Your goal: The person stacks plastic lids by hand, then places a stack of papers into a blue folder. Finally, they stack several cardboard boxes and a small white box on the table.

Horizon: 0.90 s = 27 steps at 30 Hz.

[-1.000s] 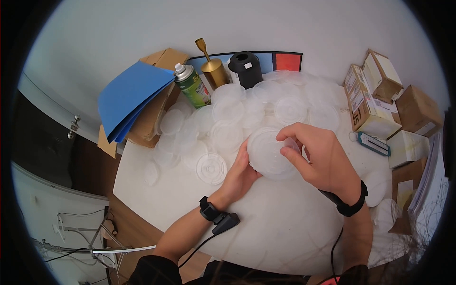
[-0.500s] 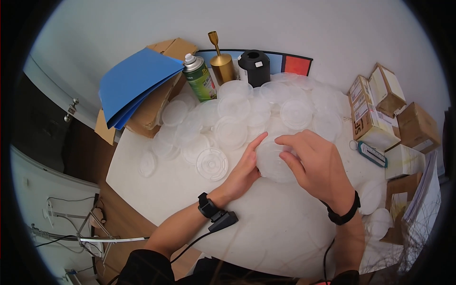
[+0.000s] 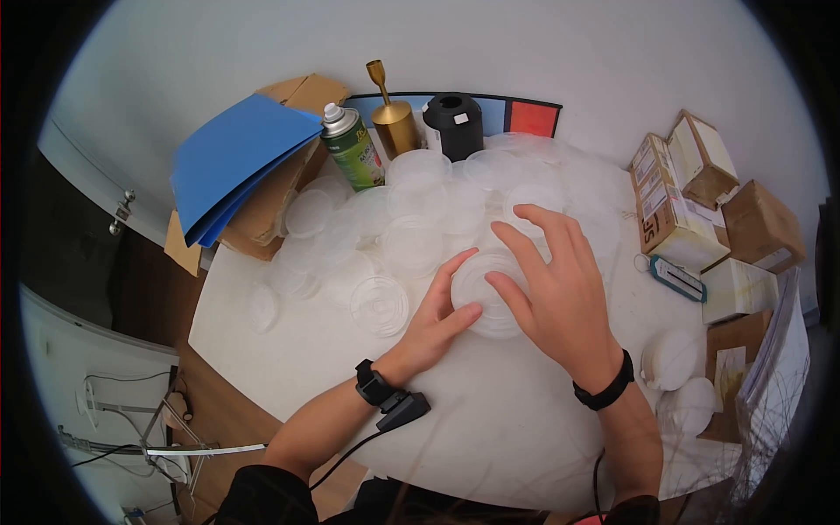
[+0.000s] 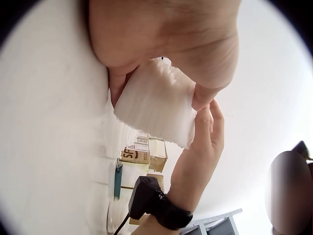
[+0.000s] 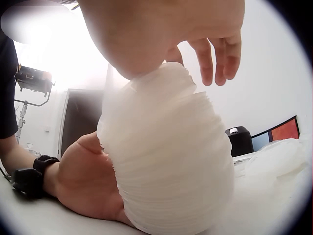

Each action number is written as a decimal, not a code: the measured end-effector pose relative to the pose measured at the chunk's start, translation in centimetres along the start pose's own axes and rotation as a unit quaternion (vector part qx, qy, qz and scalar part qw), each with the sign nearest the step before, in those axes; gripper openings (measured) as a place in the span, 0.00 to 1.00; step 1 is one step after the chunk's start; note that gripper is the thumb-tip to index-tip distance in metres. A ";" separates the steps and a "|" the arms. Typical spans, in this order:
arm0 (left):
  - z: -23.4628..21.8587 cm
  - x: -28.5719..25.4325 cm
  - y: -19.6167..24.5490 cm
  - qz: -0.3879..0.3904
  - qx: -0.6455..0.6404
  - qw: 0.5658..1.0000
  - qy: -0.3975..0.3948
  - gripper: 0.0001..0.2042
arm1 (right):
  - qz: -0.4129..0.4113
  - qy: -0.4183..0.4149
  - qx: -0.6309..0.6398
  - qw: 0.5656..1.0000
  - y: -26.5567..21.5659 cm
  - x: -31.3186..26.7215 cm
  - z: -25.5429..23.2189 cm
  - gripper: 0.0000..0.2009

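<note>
A tall stack of translucent plastic lids (image 5: 168, 156) stands on the white table. My left hand (image 3: 430, 324) grips the stack from its left side, with its thumb laid over the top rim and the other fingers low along the side. Above the stack's right part is my right hand (image 3: 560, 293), its fingers spread and bent a little, the thumb tip over the top lid. In the right wrist view the layered edges show uneven, and the uppermost lids sit offset from those below. Several loose lids (image 3: 380, 305) lie flat beyond the left hand.
Overlapping lids cover the back of the white table (image 3: 490, 429). Behind them stand a spray can (image 3: 354, 150), a gold candlestick (image 3: 395, 127) and a black container (image 3: 453, 129). Blue folders (image 3: 241, 162) lie on a carton at left; cardboard boxes (image 3: 669, 206) line the right side.
The right hand's fingers have spread apart from a near pinch over the top lid. The left thumb has come up over the stack's rim. The head view has shifted slightly.
</note>
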<state>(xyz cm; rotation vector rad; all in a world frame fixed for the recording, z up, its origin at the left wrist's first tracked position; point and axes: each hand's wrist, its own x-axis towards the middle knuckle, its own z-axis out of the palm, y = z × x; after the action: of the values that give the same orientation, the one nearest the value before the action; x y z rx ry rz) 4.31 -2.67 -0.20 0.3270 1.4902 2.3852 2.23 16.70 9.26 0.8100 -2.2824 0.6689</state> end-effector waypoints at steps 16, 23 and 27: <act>-0.5 -0.6 -0.2 -0.046 -0.074 0.995 0.055 0.37 | 0.259 -0.006 -0.017 0.966 7.7 -1.8 -1.6 0.27; 0.0 -0.3 -0.1 -0.049 -0.064 0.995 0.063 0.37 | 0.337 -0.078 -0.147 0.927 12.2 -4.3 -0.9 0.31; 0.2 -0.4 0.1 -0.051 -0.060 0.995 0.066 0.37 | 0.348 -0.049 -0.045 0.935 11.3 -3.5 -1.2 0.25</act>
<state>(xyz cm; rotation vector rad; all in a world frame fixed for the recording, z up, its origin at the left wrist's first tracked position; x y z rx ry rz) 4.72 -2.65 -0.05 0.0641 1.3744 2.4425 -2.90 26.45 4.87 -0.0433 -2.6690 0.8233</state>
